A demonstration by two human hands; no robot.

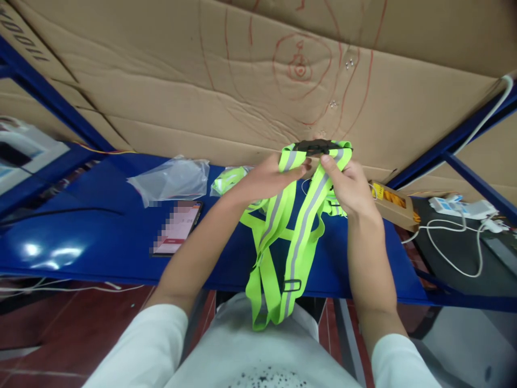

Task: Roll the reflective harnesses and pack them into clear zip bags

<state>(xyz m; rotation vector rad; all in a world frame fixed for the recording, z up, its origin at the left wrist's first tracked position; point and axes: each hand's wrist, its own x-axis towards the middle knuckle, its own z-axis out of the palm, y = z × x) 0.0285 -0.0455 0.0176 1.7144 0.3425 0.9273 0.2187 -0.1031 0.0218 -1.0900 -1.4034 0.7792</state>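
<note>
Both hands hold up a neon-yellow reflective harness (pixel 306 226) with grey stripes, just above the blue table. My left hand (pixel 272 175) is closed around the strap on the left side, fingers behind it. My right hand (pixel 345 180) pinches the right strap with the thumb in front, near a black buckle (pixel 317 146) at the top. The straps hang in loops down over the table's front edge, and a black slider (pixel 292 285) shows low on one of them. More neon-yellow strap lies behind the hands, partly hidden.
On the blue table (pixel 109 215) lie a clear plastic bag (pixel 173 178), a bagged neon-yellow item (pixel 230 179) and a phone (pixel 177 227). A small cardboard box (pixel 393 203) stands at right, beside white cables (pixel 440 229). A cardboard panel (pixel 242 91) rises behind, with blue frame bars at both sides.
</note>
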